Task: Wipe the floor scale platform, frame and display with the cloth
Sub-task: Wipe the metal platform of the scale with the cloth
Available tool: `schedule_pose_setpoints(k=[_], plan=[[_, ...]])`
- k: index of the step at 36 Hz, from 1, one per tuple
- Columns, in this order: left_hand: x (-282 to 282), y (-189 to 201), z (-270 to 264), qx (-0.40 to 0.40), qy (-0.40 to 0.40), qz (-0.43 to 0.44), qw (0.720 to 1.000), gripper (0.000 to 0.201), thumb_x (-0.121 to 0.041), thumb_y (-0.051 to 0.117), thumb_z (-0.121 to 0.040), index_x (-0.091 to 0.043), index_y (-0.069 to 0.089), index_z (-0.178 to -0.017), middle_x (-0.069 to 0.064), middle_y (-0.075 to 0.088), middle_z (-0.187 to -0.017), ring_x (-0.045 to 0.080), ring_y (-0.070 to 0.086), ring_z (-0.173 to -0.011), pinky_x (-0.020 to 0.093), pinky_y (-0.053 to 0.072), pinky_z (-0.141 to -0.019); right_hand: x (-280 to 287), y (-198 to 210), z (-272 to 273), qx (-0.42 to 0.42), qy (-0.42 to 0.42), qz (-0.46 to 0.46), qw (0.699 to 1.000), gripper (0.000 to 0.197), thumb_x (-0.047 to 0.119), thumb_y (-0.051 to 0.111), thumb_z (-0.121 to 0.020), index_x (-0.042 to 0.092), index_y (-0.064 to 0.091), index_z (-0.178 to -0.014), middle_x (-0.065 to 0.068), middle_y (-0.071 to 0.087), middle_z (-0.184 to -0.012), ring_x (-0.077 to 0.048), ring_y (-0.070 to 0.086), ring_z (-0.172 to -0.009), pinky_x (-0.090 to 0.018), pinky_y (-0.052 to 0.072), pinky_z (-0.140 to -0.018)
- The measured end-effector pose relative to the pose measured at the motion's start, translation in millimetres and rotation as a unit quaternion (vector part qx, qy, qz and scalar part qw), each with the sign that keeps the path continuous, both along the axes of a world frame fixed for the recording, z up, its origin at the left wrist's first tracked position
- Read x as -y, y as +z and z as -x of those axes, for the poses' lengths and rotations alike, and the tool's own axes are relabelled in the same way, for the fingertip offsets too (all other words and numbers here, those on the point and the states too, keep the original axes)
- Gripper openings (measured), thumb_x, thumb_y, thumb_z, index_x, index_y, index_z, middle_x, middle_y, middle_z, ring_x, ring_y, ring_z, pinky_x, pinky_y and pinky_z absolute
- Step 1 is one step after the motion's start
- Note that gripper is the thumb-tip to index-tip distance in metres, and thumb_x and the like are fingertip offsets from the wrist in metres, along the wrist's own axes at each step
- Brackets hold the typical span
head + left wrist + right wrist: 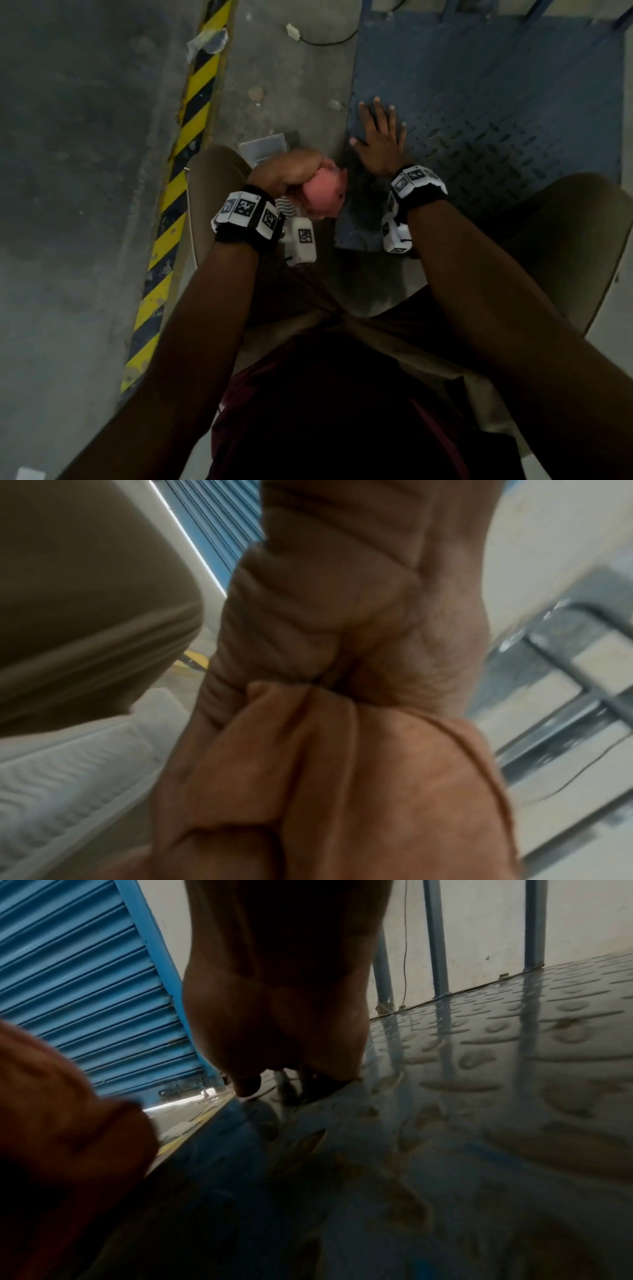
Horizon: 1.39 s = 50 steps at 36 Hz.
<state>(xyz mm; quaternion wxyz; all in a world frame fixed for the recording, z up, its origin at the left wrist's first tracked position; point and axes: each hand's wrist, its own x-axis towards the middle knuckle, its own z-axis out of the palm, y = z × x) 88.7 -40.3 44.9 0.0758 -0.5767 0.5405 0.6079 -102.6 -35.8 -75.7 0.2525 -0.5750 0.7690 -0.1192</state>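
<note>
Platform [513,113] of the floor scale: blue-painted steel tread plate with raised lozenge studs, lying flat on the floor at frame right in the head view; sheen on the studs in the right wrist view [496,1069], paint dull and dark toward the near left corner; blue upright posts [435,934] rise from its far edge. Pink soft cloth [323,197] is bunched into a wad, just at the platform's near left corner; contact with the plate can't be told from the head view. Left hand [287,171] is fisted round the wad, fingers curled tight, folds of fabric squeezed out below the palm [359,777]. Right hand [380,137] lies flat on the plate near its left edge, fingers straight and spread, palm down, holding nothing; fingertips touch the metal in the right wrist view [246,1088]. Both wrists carry black bands with white marker blocks. Person crouches, khaki trousers either side. Outward: rough grey concrete floor [281,85] with scraps of debris; clear ribbed plastic box [263,150] beside the left knee; black cable [325,41] running to the scale's far side; yellow-black hazard stripe [185,144] along the floor at left; blue corrugated roller shutter [85,988] beyond.
</note>
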Motion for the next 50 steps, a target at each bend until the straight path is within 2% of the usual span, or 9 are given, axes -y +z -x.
schedule_pose_setpoints(k=[8, 14, 18, 21, 26, 32, 41, 45, 50], plan=[[13.7, -2.7, 45.2, -0.243, 0.178, 0.029, 0.953, 0.036, 0.003, 0.042, -0.104, 0.001, 0.052, -0.138, 0.016, 0.062, -0.135, 0.021, 0.064, -0.113, 0.034, 0.05, -0.103, -0.8, 20.7, 29.4, 0.317, -0.164, 0.075, 0.931, 0.038, 0.029, 0.049, -0.1, 0.001, 0.071, -0.113, -0.019, 0.069, -0.119, -0.032, 0.063, -0.115, -0.05, 0.045, -0.108], [-7.9, -8.9, 95.6, -0.323, 0.23, -0.053, 0.916, 0.036, -0.004, 0.039, -0.106, -0.001, 0.05, -0.14, 0.005, 0.064, -0.127, 0.016, 0.066, -0.099, 0.034, 0.053, -0.095, -30.8, 88.6, 37.2, 0.587, -0.258, 0.152, 0.752, 0.05, 0.035, 0.017, -0.112, 0.016, 0.063, -0.114, 0.001, 0.075, -0.106, -0.011, 0.069, -0.104, -0.026, 0.053, -0.096], [-9.1, -13.1, 136.1, -0.308, 0.218, 0.017, 0.926, 0.037, -0.003, 0.054, -0.097, -0.002, 0.059, -0.134, 0.014, 0.069, -0.125, 0.028, 0.066, -0.117, 0.043, 0.052, -0.104, -48.5, 111.2, 60.5, 0.664, -0.254, 0.232, 0.664, 0.041, 0.026, 0.039, -0.106, -0.002, 0.067, -0.116, -0.036, 0.062, -0.111, -0.051, 0.058, -0.116, -0.05, 0.048, -0.104], [-4.3, -4.8, 168.7, -0.29, 0.137, 0.114, 0.94, 0.023, -0.01, 0.064, -0.096, -0.01, 0.066, -0.119, -0.001, 0.074, -0.104, 0.012, 0.071, -0.096, 0.027, 0.058, -0.088, -63.8, 117.2, 88.7, 0.687, -0.267, 0.237, 0.633, 0.038, 0.01, 0.046, -0.085, -0.008, 0.061, -0.115, -0.024, 0.068, -0.095, -0.034, 0.068, -0.09, -0.039, 0.055, -0.089], [8.8, -0.4, 232.0, -0.254, -0.019, 0.191, 0.948, 0.017, -0.019, 0.067, -0.088, -0.032, 0.07, -0.098, -0.005, 0.074, -0.105, 0.014, 0.071, -0.1, 0.041, 0.056, -0.097, -59.1, 92.3, 167.7, 0.592, -0.327, 0.288, 0.677, 0.072, 0.003, 0.061, -0.082, -0.015, 0.031, -0.145, -0.039, 0.06, -0.117, -0.047, 0.062, -0.109, -0.063, 0.046, -0.103], [7.1, -0.4, 315.5, -0.228, -0.168, 0.179, 0.942, 0.036, -0.011, 0.063, -0.095, -0.005, 0.059, -0.13, 0.005, 0.064, -0.122, 0.019, 0.061, -0.107, 0.026, 0.05, -0.102, -89.7, 120.2, 252.9, 0.516, -0.447, 0.31, 0.662, 0.062, 0.007, 0.082, -0.065, -0.012, 0.058, -0.119, -0.031, 0.067, -0.114, -0.044, 0.068, -0.101, -0.064, 0.053, -0.093], [-12.1, -56.2, 423.4, 0.076, -0.535, 0.38, 0.751, 0.127, -0.063, 0.087, -0.062, -0.023, 0.017, -0.16, 0.015, 0.015, -0.166, 0.044, 0.014, -0.151, 0.062, 0.016, -0.12, -133.4, 135.3, 361.8, 0.276, -0.514, 0.265, 0.768, 0.054, 0.033, 0.084, -0.06, 0.017, 0.065, -0.107, -0.002, 0.074, -0.102, -0.022, 0.072, -0.09, -0.04, 0.062, -0.079], [-7.7, -61.2, 449.1, 0.106, -0.539, 0.348, 0.759, 0.144, -0.046, 0.098, -0.051, -0.053, -0.005, -0.153, 0.004, -0.02, -0.167, 0.059, -0.019, -0.144, 0.088, 0.007, -0.101, -142.5, 112.8, 405.0, 0.224, -0.522, 0.213, 0.795, 0.05, 0.032, 0.079, -0.075, 0.014, 0.061, -0.119, -0.003, 0.068, -0.108, -0.021, 0.065, -0.093, -0.029, 0.053, -0.075], [-11.3, -36.2, 460.2, 0.136, -0.502, 0.273, 0.809, 0.162, -0.033, 0.101, -0.034, -0.049, -0.005, -0.156, 0.014, -0.024, -0.164, 0.064, -0.011, -0.143, 0.082, 0.009, -0.108, -130.8, 68.8, 446.7, 0.208, -0.522, 0.179, 0.808, 0.053, 0.033, 0.071, -0.079, 0.009, 0.06, -0.125, -0.007, 0.066, -0.111, -0.024, 0.062, -0.094, -0.023, 0.044, -0.069]])
